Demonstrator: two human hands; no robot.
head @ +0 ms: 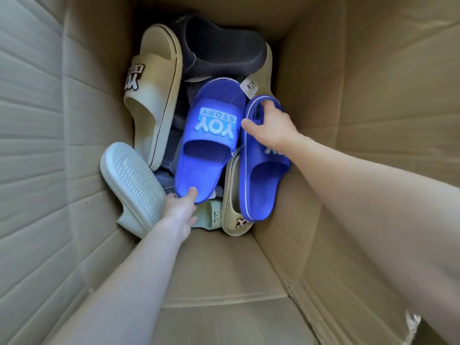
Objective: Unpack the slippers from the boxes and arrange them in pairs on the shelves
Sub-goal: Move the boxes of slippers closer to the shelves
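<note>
Bare forearms (373,200) reach into the brown cardboard box (348,83). The left hand (183,207) pinches a blue rubber slide slipper (209,145) by its heel, and the right hand (270,125) grips its mate (263,180) at three o'clock. Other slippers (154,100) lie boxed, so the shelving seems all ahead.

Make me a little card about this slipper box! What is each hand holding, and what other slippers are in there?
Place: inside a cardboard box
Left hand: grips the heel of the middle blue slipper
Right hand: grips the toe end of the other blue slipper
Other slippers: beige slipper, dark grey slipper, pale slipper lying sole up
Pair: both blue ones look alike
</note>
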